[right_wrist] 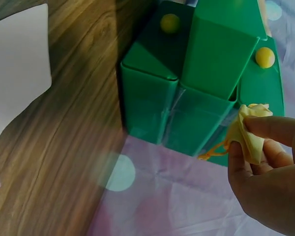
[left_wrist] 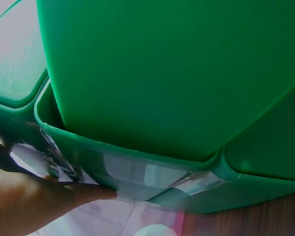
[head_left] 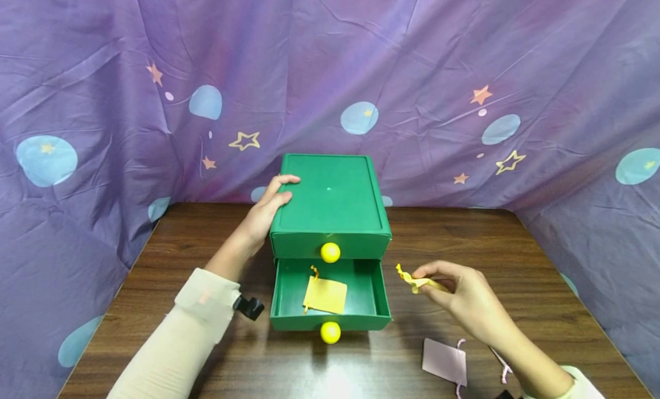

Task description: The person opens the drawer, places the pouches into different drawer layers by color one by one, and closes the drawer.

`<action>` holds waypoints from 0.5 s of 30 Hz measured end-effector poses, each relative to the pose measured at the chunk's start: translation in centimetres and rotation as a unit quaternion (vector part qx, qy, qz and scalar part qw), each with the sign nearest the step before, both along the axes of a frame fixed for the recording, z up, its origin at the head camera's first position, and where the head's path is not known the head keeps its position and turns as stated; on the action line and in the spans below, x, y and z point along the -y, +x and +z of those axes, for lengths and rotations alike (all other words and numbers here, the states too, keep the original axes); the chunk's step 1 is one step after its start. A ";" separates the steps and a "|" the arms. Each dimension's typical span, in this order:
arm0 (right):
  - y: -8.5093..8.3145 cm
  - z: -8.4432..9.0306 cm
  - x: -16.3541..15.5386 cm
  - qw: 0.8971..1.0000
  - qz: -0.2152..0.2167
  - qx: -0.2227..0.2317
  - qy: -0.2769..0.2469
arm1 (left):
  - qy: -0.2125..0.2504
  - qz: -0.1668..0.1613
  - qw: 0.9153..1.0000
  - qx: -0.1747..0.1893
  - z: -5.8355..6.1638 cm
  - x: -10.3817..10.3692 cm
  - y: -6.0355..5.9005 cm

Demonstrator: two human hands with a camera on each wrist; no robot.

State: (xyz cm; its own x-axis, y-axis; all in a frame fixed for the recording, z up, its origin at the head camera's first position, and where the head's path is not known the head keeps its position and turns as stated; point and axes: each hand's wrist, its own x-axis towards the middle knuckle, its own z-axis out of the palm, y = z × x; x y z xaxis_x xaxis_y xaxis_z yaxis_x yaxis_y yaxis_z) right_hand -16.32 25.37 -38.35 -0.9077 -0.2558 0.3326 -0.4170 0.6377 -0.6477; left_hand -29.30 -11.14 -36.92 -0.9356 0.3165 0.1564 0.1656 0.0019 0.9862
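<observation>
A green two-drawer box point(head_left: 330, 198) stands mid-table; its lower drawer point(head_left: 330, 316) is pulled out. Inside the drawer lies a flat yellow drawstring pouch point(head_left: 325, 294). Each drawer front has a yellow knob point(head_left: 330, 252). My left hand point(head_left: 268, 207) rests on the box's left side, fingers straight over the top edge; the left wrist view shows fingertips point(left_wrist: 83, 192) against the green wall point(left_wrist: 177, 73). To the right of the drawer, my right hand point(head_left: 454, 293) pinches a second, crumpled yellow pouch point(head_left: 415, 281) above the table, also visible as the yellow pouch point(right_wrist: 248, 132) between thumb and fingers.
A pink drawstring pouch point(head_left: 445, 362) lies flat on the brown wooden table point(head_left: 154, 341) near my right forearm. Purple cloth with stars and blue circles point(head_left: 464, 89) hangs behind and at both sides of the table.
</observation>
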 end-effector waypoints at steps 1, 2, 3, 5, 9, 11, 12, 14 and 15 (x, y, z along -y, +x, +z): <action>0.0 0.0 0.1 1.000 0.001 0.002 -0.003 | -0.001 0.000 1.000 0.000 0.0 0.0 0.0; 0.0 0.1 0.3 1.000 0.004 0.003 -0.006 | -0.001 0.001 1.000 0.000 0.0 0.0 0.0; 0.0 0.1 0.4 1.000 0.008 0.004 -0.012 | -0.001 0.001 1.000 -0.001 0.0 0.0 0.0; 0.1 0.2 0.8 1.000 0.015 0.004 -0.021 | -0.001 0.001 1.000 -0.002 0.0 0.0 0.0; 0.1 0.5 1.6 0.999 0.025 0.005 -0.037 | -0.001 0.001 1.000 -0.001 0.1 0.0 0.1; 0.1 0.6 2.0 0.999 0.029 0.004 -0.039 | -0.001 0.000 1.000 -0.001 0.1 0.0 0.1; 0.1 0.6 2.2 0.999 0.030 0.005 -0.041 | 0.000 0.000 1.000 0.000 0.1 0.0 0.1; 0.1 0.7 2.7 0.998 0.035 0.008 -0.047 | -0.001 0.000 1.000 0.001 0.1 0.0 0.1; 0.1 0.7 3.0 0.998 0.037 0.010 -0.051 | -0.001 0.000 1.000 0.001 0.1 0.0 0.1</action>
State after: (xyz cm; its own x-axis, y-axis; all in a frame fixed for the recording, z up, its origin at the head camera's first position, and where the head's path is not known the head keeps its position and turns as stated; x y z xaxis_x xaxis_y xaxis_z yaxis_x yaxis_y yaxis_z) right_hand -16.25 22.39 -37.61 -0.8944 -0.2882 0.3420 -0.4466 0.5355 -0.7168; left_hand -29.22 -11.12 -36.87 -0.9361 0.3163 0.1538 0.1635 0.0044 0.9865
